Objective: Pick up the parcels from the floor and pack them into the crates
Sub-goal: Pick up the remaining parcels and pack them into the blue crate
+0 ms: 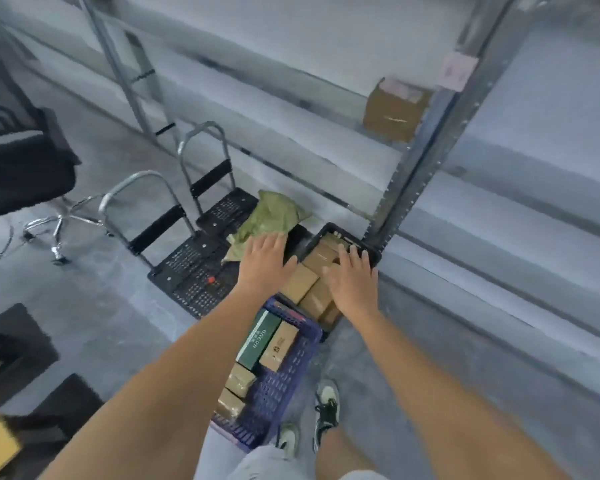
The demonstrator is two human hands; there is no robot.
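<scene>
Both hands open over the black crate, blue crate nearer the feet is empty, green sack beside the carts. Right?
One thing is off: the blue crate is not empty. The head view shows it holding several parcels, among them a green box and brown boxes. The rest stands: left hand and right hand are open over the black crate, and the green sack lies beside the carts.
</scene>
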